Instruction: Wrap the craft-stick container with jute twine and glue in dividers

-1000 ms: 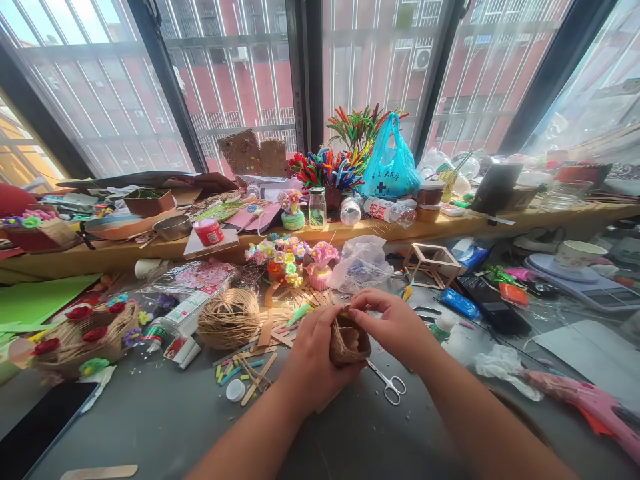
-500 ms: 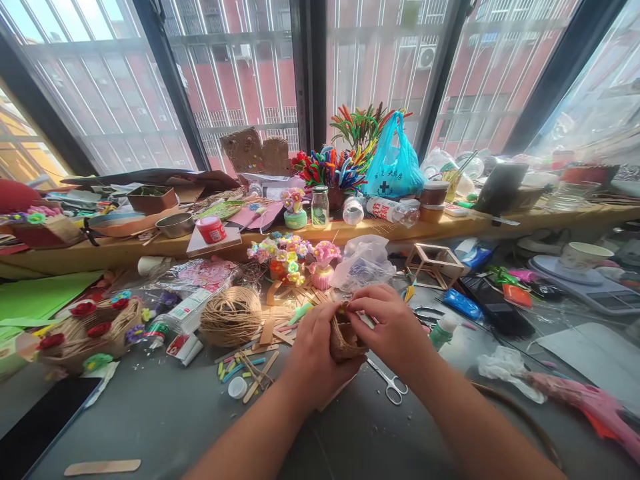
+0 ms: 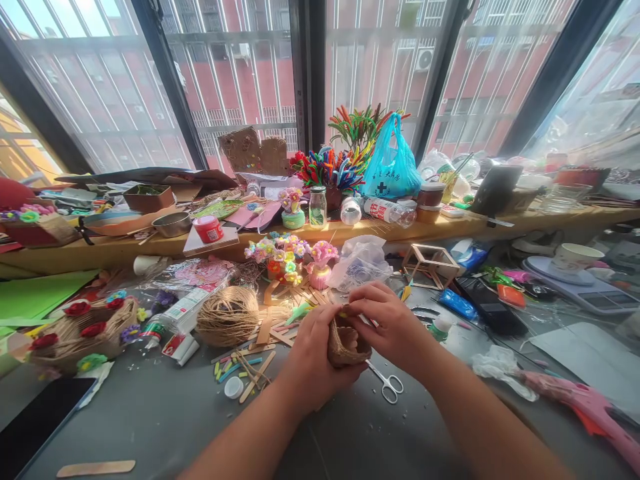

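Observation:
My left hand is wrapped round a small twine-covered basket held just above the grey table. The fingers of my right hand pinch the basket's far rim, where a bit of yellow-green shows. A ball of jute twine lies to the left of my hands. Small scissors lie on the table just under my right wrist.
Loose craft sticks and coloured bits lie left of my hands. A flower-trimmed twine basket sits far left, a pink glue gun far right. Small flower pots, a plastic bag and a stick frame stand behind.
My right hand's fingers have shifted a little along the basket's rim. The basket stays in my left hand at about the same spot.

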Motion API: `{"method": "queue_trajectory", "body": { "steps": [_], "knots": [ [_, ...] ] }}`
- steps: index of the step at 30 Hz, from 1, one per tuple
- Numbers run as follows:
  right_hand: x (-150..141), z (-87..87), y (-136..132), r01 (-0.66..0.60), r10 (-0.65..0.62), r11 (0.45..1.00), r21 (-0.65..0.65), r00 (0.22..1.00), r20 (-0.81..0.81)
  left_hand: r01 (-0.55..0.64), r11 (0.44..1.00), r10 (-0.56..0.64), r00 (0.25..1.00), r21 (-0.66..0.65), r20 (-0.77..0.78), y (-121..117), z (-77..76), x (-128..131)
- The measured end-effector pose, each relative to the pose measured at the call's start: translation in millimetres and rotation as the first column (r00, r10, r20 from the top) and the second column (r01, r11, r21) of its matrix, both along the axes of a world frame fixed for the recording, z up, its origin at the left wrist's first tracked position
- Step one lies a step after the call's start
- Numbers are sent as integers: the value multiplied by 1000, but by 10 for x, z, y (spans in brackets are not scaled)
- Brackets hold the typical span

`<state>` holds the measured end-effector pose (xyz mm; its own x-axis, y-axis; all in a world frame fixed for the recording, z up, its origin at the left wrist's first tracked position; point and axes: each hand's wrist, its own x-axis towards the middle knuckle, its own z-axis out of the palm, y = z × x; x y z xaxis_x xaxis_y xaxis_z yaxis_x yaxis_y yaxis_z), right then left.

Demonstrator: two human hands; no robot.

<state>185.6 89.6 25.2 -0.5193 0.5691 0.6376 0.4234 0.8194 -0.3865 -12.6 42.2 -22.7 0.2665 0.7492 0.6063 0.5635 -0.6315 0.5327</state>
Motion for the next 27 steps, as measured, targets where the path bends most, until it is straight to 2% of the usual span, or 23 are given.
{"method": "queue_trajectory", "body": {
  "steps": [3, 6, 9, 11, 13, 15, 19, 22, 25, 27],
  "knots": [
    [-24, -66, 5, 3, -4, 999, -38, 1000, -24, 1, 999, 0, 1000, -51, 23, 5, 14, 3],
    [-43, -138, 43, 42, -55, 992, -123, 993, -104, -14, 980, 44, 988, -200, 146, 41, 1, 8],
    [-80, -220, 85, 119, -186, 954, -276, 956, -229, 18, 909, 150, 918, -416, 368, 102, -11, 8],
    [-156, -298, 79, 129, -281, 887, -444, 913, -297, 91, 853, 214, 837, -514, 504, 145, 9, 2],
    [-287, -400, 31, 60, -343, 790, -610, 868, -359, 150, 825, 266, 748, -544, 609, 180, 47, -8],
    [-456, -506, -54, -57, -359, 714, -698, 825, -435, 166, 827, 307, 667, -538, 678, 201, 87, -22],
    [-722, -617, -230, -335, -284, 621, -709, 747, -602, 192, 832, 343, 558, -520, 755, 203, 132, -52],
    [-750, -599, -281, -404, -238, 626, -667, 716, -656, 300, 817, 321, 474, -493, 820, 205, 171, -88],
    [-694, -583, -288, -352, -233, 665, -659, 740, -631, 418, 785, 304, 382, -457, 872, 243, 236, -152],
    [-662, -599, -300, -312, -218, 683, -661, 776, -592, 484, 751, 291, 367, -449, 883, 276, 278, -205]
  ]
}}
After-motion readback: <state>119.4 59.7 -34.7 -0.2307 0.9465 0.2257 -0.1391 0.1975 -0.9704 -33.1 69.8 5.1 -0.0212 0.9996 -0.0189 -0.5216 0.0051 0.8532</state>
